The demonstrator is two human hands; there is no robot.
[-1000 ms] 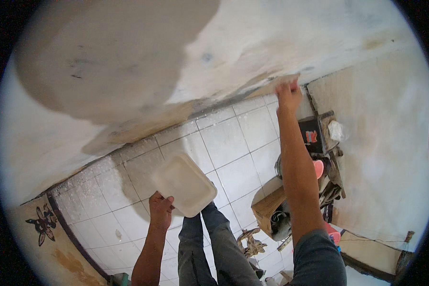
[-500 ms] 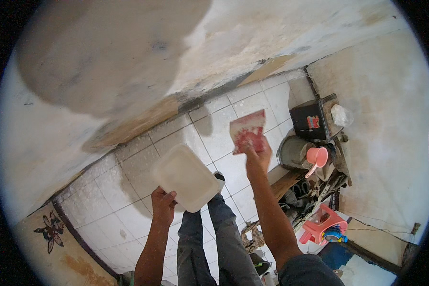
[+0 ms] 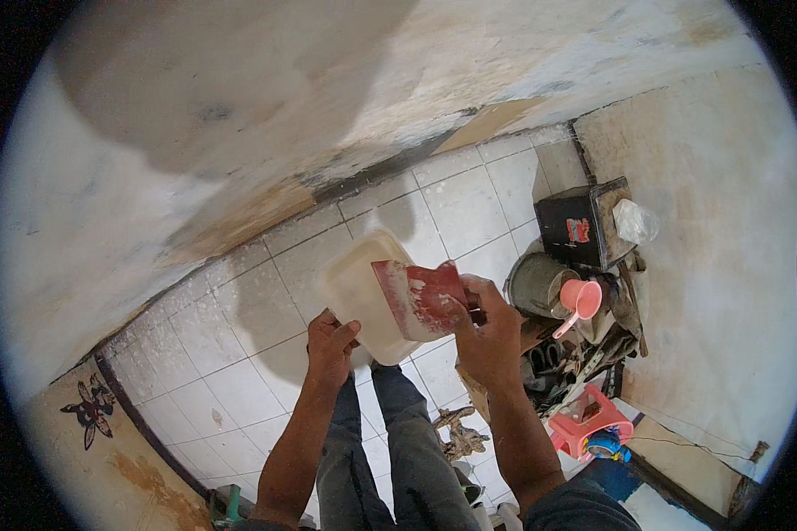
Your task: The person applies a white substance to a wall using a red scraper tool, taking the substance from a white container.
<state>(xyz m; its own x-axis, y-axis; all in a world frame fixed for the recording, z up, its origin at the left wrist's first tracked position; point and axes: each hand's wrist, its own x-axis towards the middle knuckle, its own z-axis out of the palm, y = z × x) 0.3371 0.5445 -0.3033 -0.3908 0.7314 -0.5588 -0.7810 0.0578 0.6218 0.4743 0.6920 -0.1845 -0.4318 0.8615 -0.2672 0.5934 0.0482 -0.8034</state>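
My left hand (image 3: pixel 330 347) grips the near left edge of a shallow cream plastic tray (image 3: pixel 350 288), thumb on top of its rim. In my right hand (image 3: pixel 491 332) is a red putty spreader (image 3: pixel 425 296) smeared with whitish paste. Its broad blade lies over the right part of the tray and hides that side; whether it touches the tray I cannot tell. The patchy plastered wall (image 3: pixel 266 115) rises in front of both hands.
At the right stand a black box (image 3: pixel 571 230) with a white plastic bag (image 3: pixel 633 221), a grey bucket (image 3: pixel 536 283), a pink dipper (image 3: pixel 581 299) and a pink stool (image 3: pixel 584 423). Driftwood (image 3: pixel 459 434) lies right of my legs on the white tiled floor (image 3: pixel 186 389).
My right hand has brought the spreader left and down, turning its blade over the tray. My left hand and the tray have shifted a little to the right.
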